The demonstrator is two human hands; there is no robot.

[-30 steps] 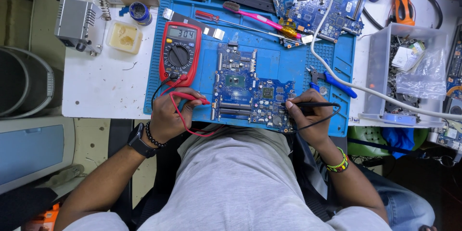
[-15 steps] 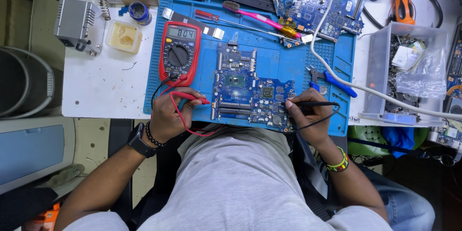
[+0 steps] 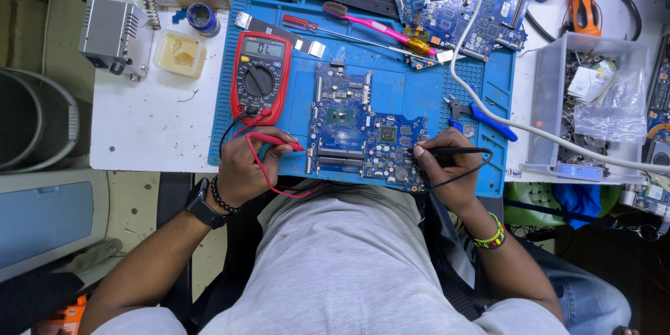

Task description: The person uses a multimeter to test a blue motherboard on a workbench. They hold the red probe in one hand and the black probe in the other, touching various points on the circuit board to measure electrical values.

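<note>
We log the bench as follows: a blue circuit board lies flat on the blue work mat, just in front of us, with our hands at its two lower corners. Our left hand is closed around the red probe, whose tip meets the board's left edge; our right hand is pinched on the black probe, whose tip rests at the board's lower right area. Against the view of a second ago, we note almost no change: both hands hold the same places, the black probe lies perhaps a shade flatter, and the board has not shifted. We judge from this that a measurement is being held steady rather than moved to a new point. The red multimeter stands just left of the board, its leads trailing to our left hand. Also entered: a pink toothbrush and a red-handled screwdriver above the board, blue-handled pliers to its right, a second board at the mat's upper right, and a clear bin of parts beyond it.
</note>
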